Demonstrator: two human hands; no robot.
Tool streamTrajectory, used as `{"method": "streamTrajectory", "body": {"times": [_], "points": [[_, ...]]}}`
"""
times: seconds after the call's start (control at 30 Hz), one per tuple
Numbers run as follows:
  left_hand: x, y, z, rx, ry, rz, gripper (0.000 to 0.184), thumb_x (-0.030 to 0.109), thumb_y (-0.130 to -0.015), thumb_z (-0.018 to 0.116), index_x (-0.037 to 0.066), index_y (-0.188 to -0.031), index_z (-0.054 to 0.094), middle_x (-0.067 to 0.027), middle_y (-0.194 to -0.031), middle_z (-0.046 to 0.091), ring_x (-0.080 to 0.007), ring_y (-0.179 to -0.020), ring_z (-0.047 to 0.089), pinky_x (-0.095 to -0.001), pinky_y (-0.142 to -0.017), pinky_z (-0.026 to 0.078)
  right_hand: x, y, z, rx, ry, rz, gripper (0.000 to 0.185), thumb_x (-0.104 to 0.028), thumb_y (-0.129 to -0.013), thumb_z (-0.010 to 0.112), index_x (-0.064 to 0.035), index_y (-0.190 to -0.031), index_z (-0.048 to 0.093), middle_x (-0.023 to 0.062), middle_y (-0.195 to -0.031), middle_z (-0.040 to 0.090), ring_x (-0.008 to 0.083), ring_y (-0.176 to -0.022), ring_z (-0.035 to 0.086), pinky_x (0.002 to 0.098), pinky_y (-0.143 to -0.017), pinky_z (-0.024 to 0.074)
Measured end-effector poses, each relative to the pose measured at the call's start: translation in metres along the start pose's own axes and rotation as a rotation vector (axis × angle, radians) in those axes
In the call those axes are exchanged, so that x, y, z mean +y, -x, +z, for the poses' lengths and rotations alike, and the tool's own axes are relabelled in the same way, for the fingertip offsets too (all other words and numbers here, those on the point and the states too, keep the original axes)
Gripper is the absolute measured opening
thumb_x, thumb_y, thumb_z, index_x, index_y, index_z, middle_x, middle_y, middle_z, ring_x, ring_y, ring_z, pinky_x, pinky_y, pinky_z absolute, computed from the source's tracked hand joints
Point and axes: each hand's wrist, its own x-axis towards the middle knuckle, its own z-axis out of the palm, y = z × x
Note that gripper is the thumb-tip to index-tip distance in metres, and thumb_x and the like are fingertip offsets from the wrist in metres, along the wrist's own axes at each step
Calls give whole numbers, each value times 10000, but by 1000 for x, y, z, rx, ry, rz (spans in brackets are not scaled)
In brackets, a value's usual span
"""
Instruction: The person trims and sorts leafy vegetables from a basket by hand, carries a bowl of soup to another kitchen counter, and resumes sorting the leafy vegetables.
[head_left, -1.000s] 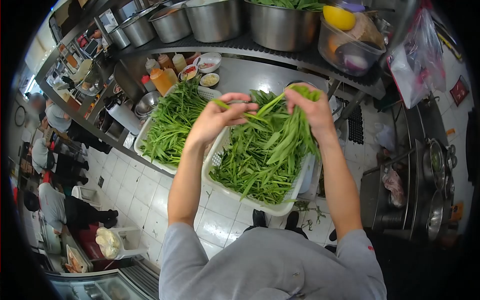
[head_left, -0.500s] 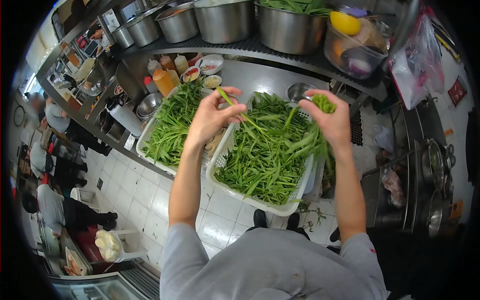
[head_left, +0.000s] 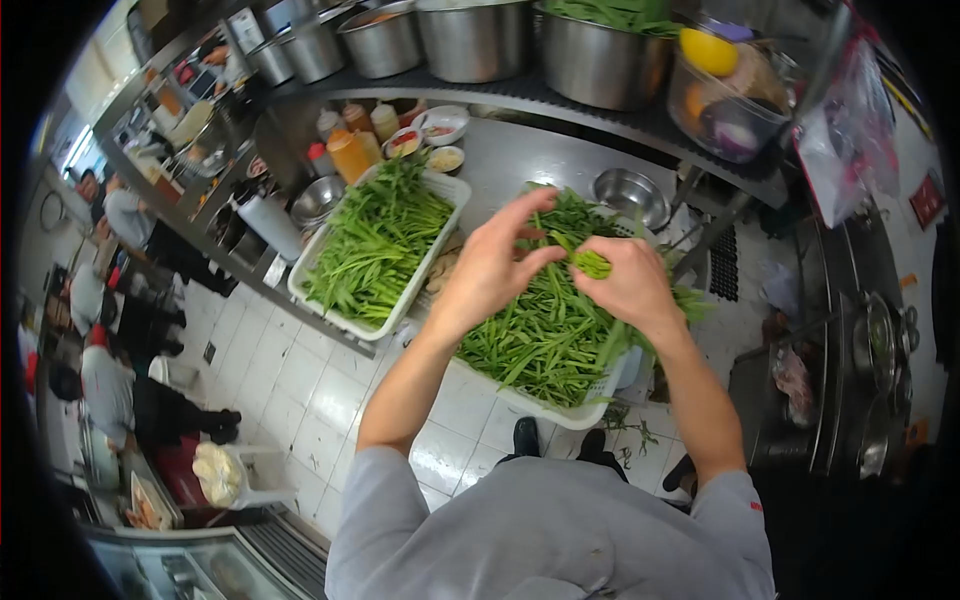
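My right hand [head_left: 632, 288] is closed round a bunch of leafy green stems [head_left: 592, 264], cut ends pointing left and leaves trailing behind the hand. Close to those ends, my left hand [head_left: 490, 268] has its thumb and fingers apart, and I see nothing held in it. Both hands are over a white plastic basket [head_left: 578, 416] heaped with loose long-leaved greens [head_left: 540, 345]. To its left, a second white basket [head_left: 455, 192] holds more greens [head_left: 380, 240], lying with their stems toward the lower right. Part of the near basket's rim is hidden by my arms.
A steel bowl [head_left: 632, 200] stands behind the near basket. Sauce bottles [head_left: 350, 155] and small bowls [head_left: 442, 125] line the counter's back left. Overhead, a shelf [head_left: 500, 95] carries steel pots [head_left: 600, 60] and a clear tub [head_left: 728, 110]. Several people work at far left.
My left hand has moved right toward the bunch, and the single stem it pinched no longer shows in it. My right hand has come left and lower with the bunch. The view has shifted slightly.
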Motion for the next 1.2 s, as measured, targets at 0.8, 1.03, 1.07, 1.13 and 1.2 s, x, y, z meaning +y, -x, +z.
{"method": "streamTrajectory", "body": {"times": [0.8,1.03,1.07,1.13,1.2], "points": [[46,25,161,-305,-561,360,191,235,-855,609,69,-787,542,-73,-774,525,-274,-650,593,-400,-485,478,112,86,-100,58,72,-658,158,-71,-640,727,-52,-741,607,103,-648,501,312,-582,530,413,-519,404],[43,4,263,-289,50,25,123,121,-806,649,-1,-809,642,-137,-801,628,-289,-673,641,-369,-585,501,189,136,-137,236,57,-575,193,-29,-664,734,-20,-833,642,110,-696,542,300,-608,530,387,-544,413],[37,2,276,-278,38,30,125,122,-805,647,-3,-810,642,-141,-803,627,-299,-680,642,-385,-599,501,202,146,-138,275,23,-528,176,-12,-691,725,-12,-850,649,109,-704,554,284,-615,543,376,-555,424],[11,-2,302,-237,-8,42,130,123,-803,644,-7,-812,641,-150,-809,626,-321,-696,644,-417,-627,500,217,158,-143,351,-71,-370,136,12,-750,702,4,-878,658,103,-718,575,241,-630,564,347,-575,440],[-12,4,309,-311,-251,26,211,185,-855,664,-6,-945,676,-172,-928,672,-364,-843,661,-429,-740,527,227,177,-149,415,-174,-107,90,27,-813,675,20,-902,664,96,-730,592,188,-646,580,311,-591,450]]}}
